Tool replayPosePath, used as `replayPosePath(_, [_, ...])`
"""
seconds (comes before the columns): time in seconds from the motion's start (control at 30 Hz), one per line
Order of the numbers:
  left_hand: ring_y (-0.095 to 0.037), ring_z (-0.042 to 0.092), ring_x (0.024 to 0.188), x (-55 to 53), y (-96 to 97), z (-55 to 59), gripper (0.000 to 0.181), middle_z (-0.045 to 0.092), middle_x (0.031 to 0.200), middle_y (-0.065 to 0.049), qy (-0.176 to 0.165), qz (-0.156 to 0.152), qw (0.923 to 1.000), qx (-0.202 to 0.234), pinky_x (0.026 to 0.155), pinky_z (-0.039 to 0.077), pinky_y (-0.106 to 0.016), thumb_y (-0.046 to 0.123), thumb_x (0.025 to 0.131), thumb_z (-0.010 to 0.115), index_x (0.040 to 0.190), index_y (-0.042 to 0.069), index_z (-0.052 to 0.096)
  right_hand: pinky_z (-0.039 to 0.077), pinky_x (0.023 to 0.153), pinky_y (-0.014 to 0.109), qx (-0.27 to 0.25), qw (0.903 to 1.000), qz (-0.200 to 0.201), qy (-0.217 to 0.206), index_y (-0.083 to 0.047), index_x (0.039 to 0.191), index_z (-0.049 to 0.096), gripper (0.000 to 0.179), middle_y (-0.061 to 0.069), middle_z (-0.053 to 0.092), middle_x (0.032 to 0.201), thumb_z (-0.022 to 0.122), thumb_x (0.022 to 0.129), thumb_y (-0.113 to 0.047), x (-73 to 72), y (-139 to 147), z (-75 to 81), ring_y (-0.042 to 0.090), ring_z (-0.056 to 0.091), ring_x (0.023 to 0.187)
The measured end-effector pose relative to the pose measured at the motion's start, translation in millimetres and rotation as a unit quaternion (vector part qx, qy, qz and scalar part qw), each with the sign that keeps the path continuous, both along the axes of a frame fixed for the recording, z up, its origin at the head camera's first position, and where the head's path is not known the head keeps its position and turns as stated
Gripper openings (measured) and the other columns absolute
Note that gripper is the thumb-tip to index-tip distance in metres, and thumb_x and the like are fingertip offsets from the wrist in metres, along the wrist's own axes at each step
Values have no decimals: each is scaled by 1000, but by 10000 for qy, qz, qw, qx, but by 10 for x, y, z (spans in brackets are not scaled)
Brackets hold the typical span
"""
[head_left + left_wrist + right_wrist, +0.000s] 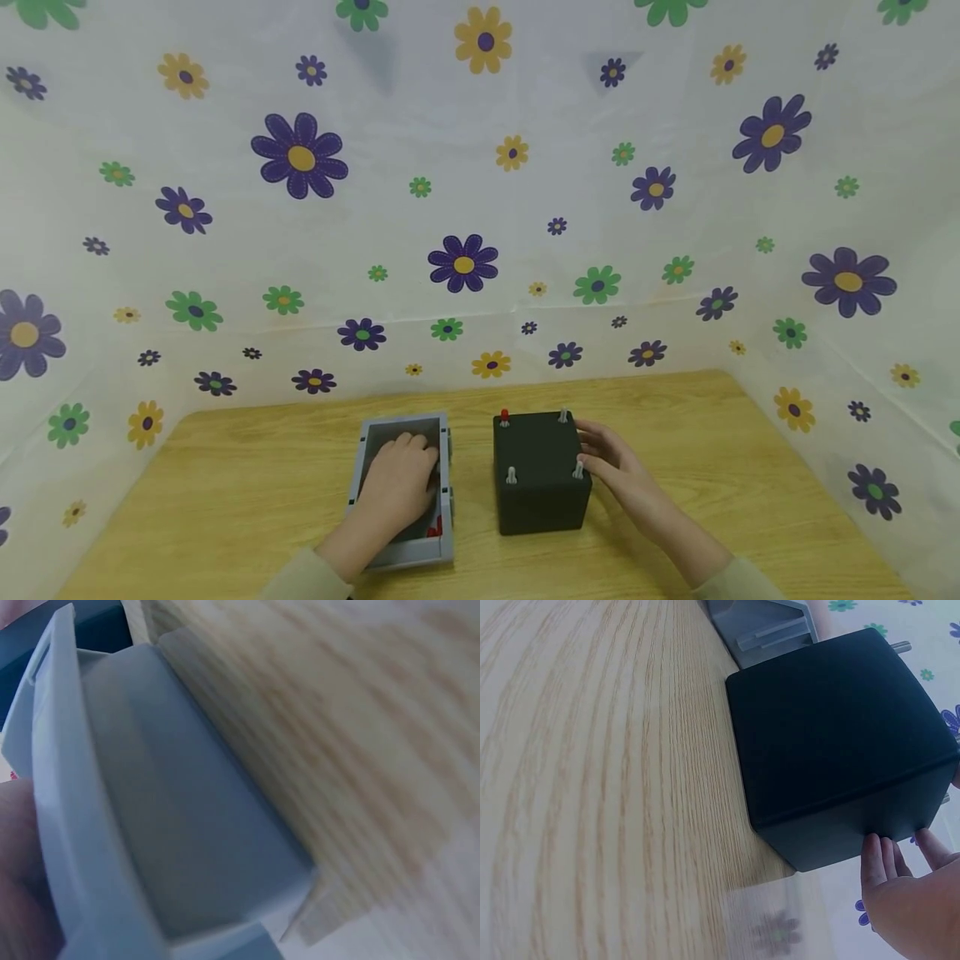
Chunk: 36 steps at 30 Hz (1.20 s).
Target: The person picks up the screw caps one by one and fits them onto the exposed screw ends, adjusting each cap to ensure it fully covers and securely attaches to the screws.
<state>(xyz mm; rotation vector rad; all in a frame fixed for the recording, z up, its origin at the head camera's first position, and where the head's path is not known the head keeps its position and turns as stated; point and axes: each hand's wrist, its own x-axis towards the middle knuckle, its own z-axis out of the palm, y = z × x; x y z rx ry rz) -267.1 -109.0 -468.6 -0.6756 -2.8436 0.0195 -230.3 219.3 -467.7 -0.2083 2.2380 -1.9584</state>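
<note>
A black box [540,504] stands on the table with a metal switch-like peg at each top corner. The far-left peg carries a red cap [505,414]. My right hand [626,479] rests against the box's right side, its fingertips touching that face in the right wrist view and its thumb by the near-right peg [578,468]. To the left is a grey plastic bin [405,551], and my left hand [400,482] reaches down into it. The fingertips are hidden there, so what they touch cannot be seen. Small red pieces [435,529] lie in the bin's near right corner.
The wooden table [225,500] extends around both containers. A flower-printed white cloth [405,225] rises behind it and at both sides. A narrow strip of table separates the bin from the box.
</note>
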Motion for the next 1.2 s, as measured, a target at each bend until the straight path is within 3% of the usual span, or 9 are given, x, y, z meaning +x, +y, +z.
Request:
replayPosePath(0.17, [-30,68,98,38,-4,59,25,73,99,-11,31,-41,10000,76,89,60,-47,17,84,89,102,3,78,41,122,48,-16,10000,-9,-19,-4,163,35,57,25,41,162,53,111,-18,7,-5,7,40,42,149])
replayPosePath(0.4, [-28,68,95,72,-20,132,18,72,96,-9,386,-152,9990,149,86,60,-45,16,86,87,97,5,78,41,122,47,66,10000,-45,-3,-4,162,35,56,25,42,162,53,111,-18,14,-17,16,40,42,149])
replayPosePath(0.83, [-25,66,92,123,-24,279,13,70,92,-4,647,-264,9973,216,84,60,-42,15,85,86,90,9,75,39,123,51,7,10000,30,88,-3,163,34,57,26,40,163,52,111,-18,9,-1,14,43,40,151])
replayPosePath(1.2, [-24,66,90,131,-1,392,12,67,90,-4,621,-211,9971,387,86,60,-43,13,85,86,88,8,75,41,122,48,11,10000,54,47,-4,163,34,57,26,41,163,53,111,-19,6,5,11,41,41,149])
